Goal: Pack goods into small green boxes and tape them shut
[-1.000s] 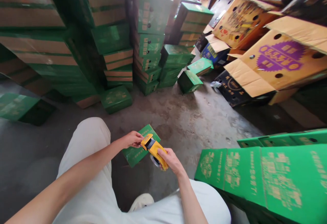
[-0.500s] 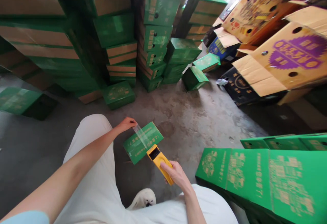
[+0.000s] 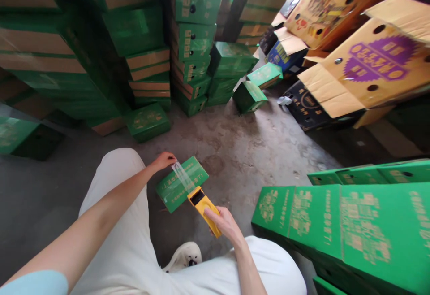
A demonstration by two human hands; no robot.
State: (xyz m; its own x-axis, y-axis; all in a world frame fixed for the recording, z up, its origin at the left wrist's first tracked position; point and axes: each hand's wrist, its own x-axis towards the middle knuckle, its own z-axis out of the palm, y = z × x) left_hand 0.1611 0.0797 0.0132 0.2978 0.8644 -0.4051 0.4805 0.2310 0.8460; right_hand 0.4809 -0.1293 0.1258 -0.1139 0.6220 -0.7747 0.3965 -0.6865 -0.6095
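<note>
My right hand (image 3: 224, 223) grips a yellow tape dispenser (image 3: 202, 204) low in the middle of the view. A strip of clear tape (image 3: 182, 177) runs from its mouth up and left to my left hand (image 3: 163, 160), whose fingers pinch the tape's free end. Under the strip, on the concrete floor, lies a flat green cardboard piece with gold print (image 3: 181, 183). My legs in white trousers and one white shoe (image 3: 184, 256) show below.
Stacks of green cartons (image 3: 191, 39) rise at the left and back. Opened brown and purple-printed cartons (image 3: 372, 66) lean at the right. A pile of flattened green cartons (image 3: 339, 227) lies close on my right. Bare concrete floor (image 3: 255, 151) stretches ahead.
My left hand has pulled the tape end away from the dispenser, up and left, drawing out a strip. My right hand has drawn the dispenser down and back a little.
</note>
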